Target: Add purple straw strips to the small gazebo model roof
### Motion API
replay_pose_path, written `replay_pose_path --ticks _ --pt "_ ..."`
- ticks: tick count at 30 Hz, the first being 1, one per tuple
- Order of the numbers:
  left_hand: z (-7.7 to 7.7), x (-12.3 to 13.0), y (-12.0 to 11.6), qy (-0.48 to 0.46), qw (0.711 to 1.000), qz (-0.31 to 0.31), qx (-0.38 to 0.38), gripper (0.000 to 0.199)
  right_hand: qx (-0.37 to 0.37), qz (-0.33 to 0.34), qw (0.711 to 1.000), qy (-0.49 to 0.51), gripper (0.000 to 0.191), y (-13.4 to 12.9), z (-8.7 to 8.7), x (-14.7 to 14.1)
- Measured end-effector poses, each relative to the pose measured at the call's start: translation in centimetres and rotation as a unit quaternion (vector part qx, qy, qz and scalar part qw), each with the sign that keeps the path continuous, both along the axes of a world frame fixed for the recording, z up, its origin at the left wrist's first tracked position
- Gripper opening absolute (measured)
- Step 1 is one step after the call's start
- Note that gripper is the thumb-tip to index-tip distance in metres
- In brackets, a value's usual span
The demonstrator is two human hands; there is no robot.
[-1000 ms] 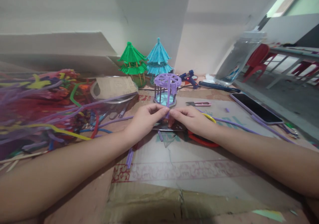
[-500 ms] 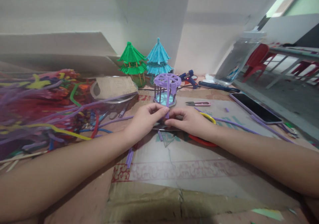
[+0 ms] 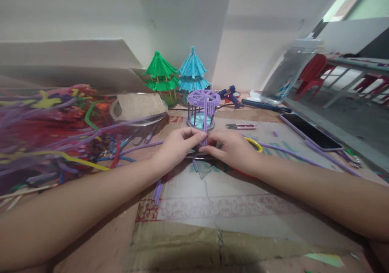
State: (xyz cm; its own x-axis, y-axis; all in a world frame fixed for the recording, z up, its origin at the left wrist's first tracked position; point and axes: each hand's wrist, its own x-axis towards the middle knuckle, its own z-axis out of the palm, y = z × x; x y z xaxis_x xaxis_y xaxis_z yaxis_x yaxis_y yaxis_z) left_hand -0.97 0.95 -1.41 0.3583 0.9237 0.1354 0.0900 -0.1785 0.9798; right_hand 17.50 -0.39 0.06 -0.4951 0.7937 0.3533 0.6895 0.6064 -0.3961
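Between my fingertips stands a purple pipe cleaner point(image 3: 205, 117), held upright. My left hand point(image 3: 182, 143) pinches it near its lower end from the left. From the right, the thumb and fingers of my right hand point(image 3: 229, 145) close on the same lower part. Just behind the strip is a small round pavilion-like model point(image 3: 193, 99) with a purple spoked top, dark posts and a light-blue base. A yellow ring point(image 3: 254, 144), perhaps scissors' handle, shows beyond my right hand, partly hidden by it.
Green point(image 3: 161, 72) and blue point(image 3: 193, 70) tiered models stand by the wall, near a glue gun point(image 3: 231, 97). Pink thread snips point(image 3: 241, 126) and a phone point(image 3: 310, 131) lie to the right. Many coloured pipe cleaners point(image 3: 51, 123) are heaped at left. A large clear bottle point(image 3: 287, 72) stands back right.
My right hand has turned slightly, its knuckles now higher and nearer the strip, covering more of the red thing beneath. My left hand has barely moved.
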Motion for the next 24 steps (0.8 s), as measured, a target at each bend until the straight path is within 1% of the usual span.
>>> replay_pose_path --ticks 6,9,12,15,18,20,24 --pt "0.13 0.01 -0.2 0.007 1.0 0.003 0.007 0.024 -0.01 0.006 1.0 0.01 0.022 0.09 0.0 -0.01" --pt "0.27 -0.05 -0.28 0.014 1.0 0.021 0.011 0.025 -0.039 0.04 0.998 0.033 0.022 0.14 0.12 0.01" --pt "0.38 -0.07 -0.31 0.014 0.999 0.034 0.019 0.027 -0.136 0.065 0.985 0.089 0.024 0.27 0.36 -0.02" --pt "0.39 -0.02 -0.37 0.014 0.999 0.036 0.028 0.026 -0.246 0.055 0.957 0.143 0.028 0.5 0.58 -0.11" --pt "0.39 0.06 -0.48 0.007 0.999 0.028 0.022 0.026 -0.305 0.047 0.932 0.187 0.024 0.67 0.64 -0.19" --pt "0.44 0.1 -0.52 0.002 1.0 0.019 0.025 0.026 -0.308 0.041 0.928 0.206 0.023 0.7 0.61 -0.2" --pt "0.66 0.14 -0.57 0.021 0.997 0.02 0.068 0.022 -0.281 0.016 0.938 0.203 0.028 0.62 0.62 -0.16"
